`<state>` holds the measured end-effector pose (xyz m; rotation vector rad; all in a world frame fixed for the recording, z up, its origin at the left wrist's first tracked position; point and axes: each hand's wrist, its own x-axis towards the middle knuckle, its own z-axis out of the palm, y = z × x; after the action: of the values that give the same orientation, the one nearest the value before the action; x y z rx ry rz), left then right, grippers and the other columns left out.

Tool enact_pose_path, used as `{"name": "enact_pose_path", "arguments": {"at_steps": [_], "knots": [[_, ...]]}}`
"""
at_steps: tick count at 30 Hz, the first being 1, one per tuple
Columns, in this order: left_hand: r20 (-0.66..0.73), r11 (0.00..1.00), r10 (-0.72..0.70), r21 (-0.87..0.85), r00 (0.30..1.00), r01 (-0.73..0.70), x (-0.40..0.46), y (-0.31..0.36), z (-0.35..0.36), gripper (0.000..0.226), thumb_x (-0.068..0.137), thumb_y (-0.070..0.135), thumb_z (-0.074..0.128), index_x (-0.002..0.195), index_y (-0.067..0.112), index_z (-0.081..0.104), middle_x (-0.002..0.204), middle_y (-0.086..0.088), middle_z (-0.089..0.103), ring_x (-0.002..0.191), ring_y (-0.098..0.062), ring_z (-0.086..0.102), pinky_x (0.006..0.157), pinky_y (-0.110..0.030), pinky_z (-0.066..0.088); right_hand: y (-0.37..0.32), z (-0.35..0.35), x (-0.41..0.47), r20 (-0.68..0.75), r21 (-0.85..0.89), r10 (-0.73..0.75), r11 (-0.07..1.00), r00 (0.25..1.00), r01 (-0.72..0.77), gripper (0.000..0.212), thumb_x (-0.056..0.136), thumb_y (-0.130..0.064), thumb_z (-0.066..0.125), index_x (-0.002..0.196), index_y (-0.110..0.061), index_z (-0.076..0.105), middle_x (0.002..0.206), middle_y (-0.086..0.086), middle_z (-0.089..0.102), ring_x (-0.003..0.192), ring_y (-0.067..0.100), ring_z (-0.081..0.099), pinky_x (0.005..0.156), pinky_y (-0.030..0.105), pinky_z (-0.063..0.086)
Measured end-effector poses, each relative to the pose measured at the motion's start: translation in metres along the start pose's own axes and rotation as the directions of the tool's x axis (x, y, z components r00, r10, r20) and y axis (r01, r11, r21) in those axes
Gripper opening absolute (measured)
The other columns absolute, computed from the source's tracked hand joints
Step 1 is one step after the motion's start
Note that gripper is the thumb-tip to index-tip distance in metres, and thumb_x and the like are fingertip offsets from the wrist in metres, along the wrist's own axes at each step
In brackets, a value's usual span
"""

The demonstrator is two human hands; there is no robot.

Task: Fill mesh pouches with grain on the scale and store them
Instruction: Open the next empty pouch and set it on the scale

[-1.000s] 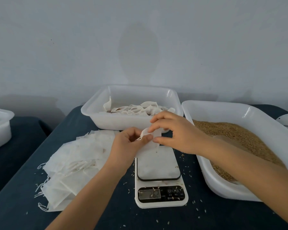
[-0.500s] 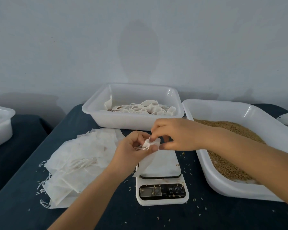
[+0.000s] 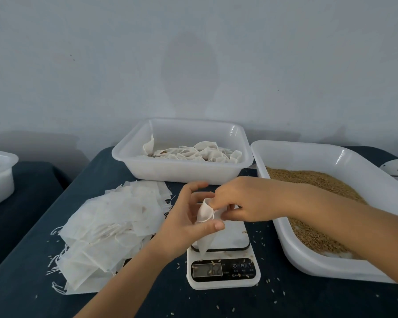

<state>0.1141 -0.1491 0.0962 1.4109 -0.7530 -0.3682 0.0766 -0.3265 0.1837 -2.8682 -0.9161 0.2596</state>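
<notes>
Mesh pouch (image 3: 204, 222), white, limp, apparently empty, is hanging over the scale (image 3: 223, 251), left hand (image 3: 189, 223) pinching its mouth under the thumb, right hand (image 3: 244, 200) fingers curling at the rim; judging the mouth should be spread wide before taking grain (image 3: 315, 203).

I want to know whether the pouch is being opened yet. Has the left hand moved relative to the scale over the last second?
Yes. The left hand has opened up, its fingers spread from the pouch toward the back tray, while staying over the scale platform's left edge.
</notes>
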Motion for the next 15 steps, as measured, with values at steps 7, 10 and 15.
{"name": "enact_pose_path", "arguments": {"at_steps": [7, 10, 15], "knots": [[0.076, 0.998, -0.04, -0.04, 0.996, 0.043, 0.002, 0.002, 0.0, 0.036, 0.073, 0.014, 0.068, 0.107, 0.012, 0.061, 0.093, 0.009, 0.07, 0.09, -0.004, 0.063, 0.075, -0.014, 0.047, 0.0, -0.001, -0.011, -0.077, -0.154, -0.121, 0.982, 0.99, 0.108, 0.017, 0.096, -0.017, 0.053, 0.108, -0.016, 0.065, 0.091, -0.003, 0.054, 0.081, 0.005, 0.038, 0.067, 0.027, 0.038], [0.08, 0.996, -0.024, -0.082, 0.996, 0.031, 0.002, -0.002, 0.0, 0.031, 0.074, 0.013, 0.068, 0.105, 0.011, 0.063, 0.091, 0.008, 0.07, 0.088, -0.006, 0.063, 0.074, -0.015, 0.048, 0.001, -0.006, -0.017, -0.078, -0.142, -0.088, 0.987, 0.993, 0.076, 0.022, 0.097, -0.018, 0.051, 0.114, -0.019, 0.065, 0.101, -0.001, 0.059, 0.084, 0.011, 0.05, 0.071, 0.029, 0.044], [0.028, 0.993, 0.005, -0.121, 1.0, -0.001, 0.008, -0.007, 0.006, 0.032, 0.071, 0.019, 0.077, 0.101, 0.021, 0.066, 0.097, -0.003, 0.071, 0.093, -0.018, 0.067, 0.078, -0.021, 0.051, 0.005, -0.008, -0.026, -0.059, -0.044, -0.048, 0.998, 0.997, 0.046, 0.019, 0.096, -0.017, 0.052, 0.105, -0.018, 0.07, 0.118, -0.008, 0.059, 0.107, 0.003, 0.048, 0.089, 0.017, 0.038]]}}
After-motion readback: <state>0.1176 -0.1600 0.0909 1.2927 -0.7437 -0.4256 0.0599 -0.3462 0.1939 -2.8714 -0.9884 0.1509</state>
